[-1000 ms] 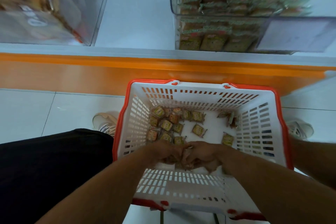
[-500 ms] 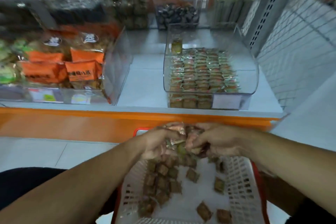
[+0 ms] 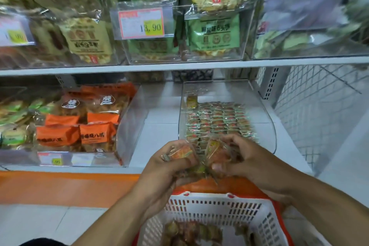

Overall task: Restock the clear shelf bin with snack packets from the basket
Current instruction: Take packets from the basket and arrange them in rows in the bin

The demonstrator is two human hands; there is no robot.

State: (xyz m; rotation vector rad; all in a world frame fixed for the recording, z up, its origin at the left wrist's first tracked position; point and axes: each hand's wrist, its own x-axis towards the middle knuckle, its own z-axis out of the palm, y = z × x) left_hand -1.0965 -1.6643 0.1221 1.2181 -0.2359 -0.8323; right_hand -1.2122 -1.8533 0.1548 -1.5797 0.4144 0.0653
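Observation:
Both hands are cupped together around a bunch of small snack packets, held in front of the near wall of the clear shelf bin. My left hand grips the left side of the bunch, my right hand the right side. Rows of the same small packets fill the bin's floor. Below my hands stands the white basket with a red rim, with more packets lying on its bottom.
Left of the bin, another clear bin holds orange bags. The upper shelf carries bins of green and yellow bags with price tags. A white wire grid closes the right side. An orange plinth runs under the lower shelf.
My hands have lifted a bunch of packets out of the basket and carried it up to the front of the clear bin. The view has tilted up to the shelves.

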